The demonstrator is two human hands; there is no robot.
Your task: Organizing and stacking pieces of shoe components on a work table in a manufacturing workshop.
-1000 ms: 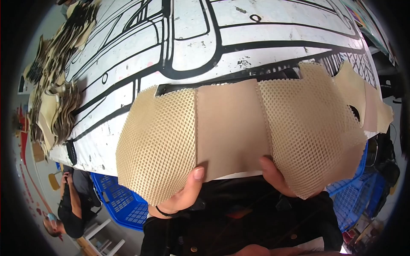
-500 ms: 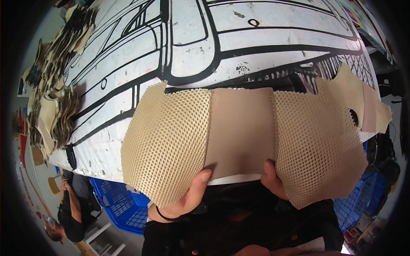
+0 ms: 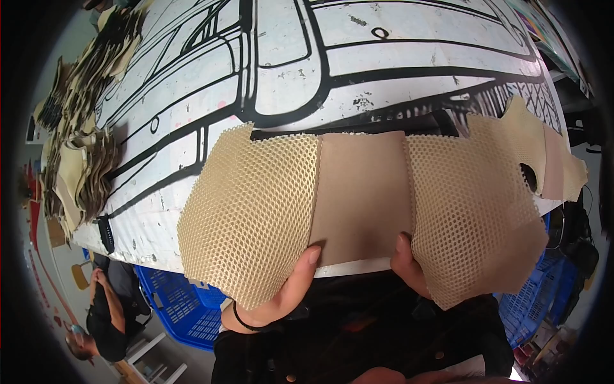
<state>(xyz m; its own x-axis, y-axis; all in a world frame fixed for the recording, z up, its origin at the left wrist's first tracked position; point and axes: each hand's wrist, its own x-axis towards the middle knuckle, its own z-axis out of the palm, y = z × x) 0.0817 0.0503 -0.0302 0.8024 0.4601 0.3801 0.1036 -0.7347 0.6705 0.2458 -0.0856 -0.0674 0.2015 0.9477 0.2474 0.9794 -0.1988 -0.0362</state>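
- Head view: both hands hold one tan panel [image 3: 361,198] flat over the near edge of the table [image 3: 396,70].
- Panel: a smooth centre strip with a honeycomb mesh section on each side. It lies spread across the table edge, its near corners hanging free.
- Left hand [image 3: 281,297]: grasps the near edge at the seam between left mesh and centre strip, thumb on top and fingers hidden beneath. This pinch appears to keep the panel spread and face-up.
- Right hand [image 3: 409,269]: grasps the near edge at the right seam, thumb on top, the rest hidden under the mesh.
- Second tan piece [image 3: 543,153]: lies at the right, partly under the panel's right mesh.
- Stack of cut pieces [image 3: 83,147]: far left on the table, well apart from the hands.
- Blue crates [image 3: 173,307]: below the table, near left; a seated person [image 3: 105,313] is beside them.
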